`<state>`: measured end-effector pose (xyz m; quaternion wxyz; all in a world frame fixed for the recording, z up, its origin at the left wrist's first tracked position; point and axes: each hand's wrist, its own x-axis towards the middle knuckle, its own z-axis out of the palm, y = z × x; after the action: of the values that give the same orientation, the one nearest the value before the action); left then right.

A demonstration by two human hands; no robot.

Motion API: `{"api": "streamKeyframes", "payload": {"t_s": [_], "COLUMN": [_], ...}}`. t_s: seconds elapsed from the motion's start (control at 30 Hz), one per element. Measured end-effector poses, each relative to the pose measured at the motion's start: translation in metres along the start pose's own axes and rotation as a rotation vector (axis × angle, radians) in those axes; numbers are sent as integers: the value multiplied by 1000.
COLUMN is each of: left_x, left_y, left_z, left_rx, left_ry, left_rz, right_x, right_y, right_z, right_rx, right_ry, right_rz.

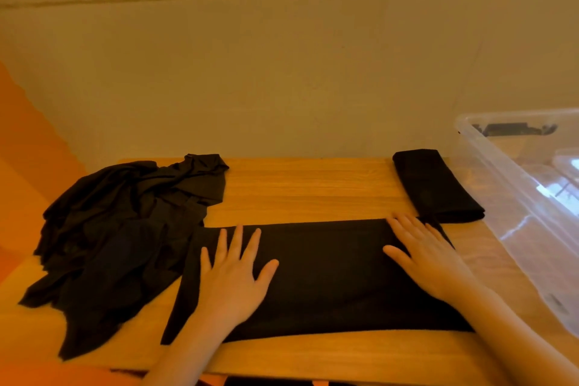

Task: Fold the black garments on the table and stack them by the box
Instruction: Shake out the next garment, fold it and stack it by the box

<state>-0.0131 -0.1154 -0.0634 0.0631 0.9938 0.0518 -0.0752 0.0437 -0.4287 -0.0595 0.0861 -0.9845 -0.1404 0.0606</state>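
Setting: wooden table (307,185) against a plain beige wall.
Head view, garment in work: a black garment (326,276), folded to a long band, lies flat across the table's near half.
Left hand (233,273): flat, fingers spread, pressing the band's left part; gripping nothing.
Right hand (429,255): flat, fingers straight, pressing the band's right end; gripping nothing.
Finished piece: folded garment (435,186) lies just beside the clear plastic box (513,197), at right.
Waiting: crumpled pile of black garments (125,229), at left.
Handling: likely light, limp cloth that creases and slides; pinch an end's two corners to fold over.
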Motion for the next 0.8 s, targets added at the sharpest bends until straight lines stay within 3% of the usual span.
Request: {"api": "streamKeyframes", "payload": {"t_s": [0.1, 0.37, 0.47, 0.57, 0.63, 0.7, 0.8], "left_x": [-2, 35, 70, 85, 75, 58, 59], "left_y": [-2, 11, 17, 28, 45, 58, 53], "left_z": [-2, -9, -28, -41, -40, -30, -16], "left_rx": [13, 43, 65, 172, 54, -36, 10], "left_ry": [-17, -64, -63, 137, 109, -54, -102], "left_rz": [-42, 148, 255, 152, 24, -57, -84], "right_x": [-13, -35, -27, -17, -12, -12, -13], "right_y": [10, -4, -7, -8, 1, 7, 0], "right_z": [1, -6, -17, -24, -19, -11, -4], "right_rx": [-13, -115, -49, 1, 7, 2, -3], "right_ry": [-26, 0, 105, -109, -149, -119, -82], "right_rz": [61, 277, 51, -187, -177, -145, -121]}}
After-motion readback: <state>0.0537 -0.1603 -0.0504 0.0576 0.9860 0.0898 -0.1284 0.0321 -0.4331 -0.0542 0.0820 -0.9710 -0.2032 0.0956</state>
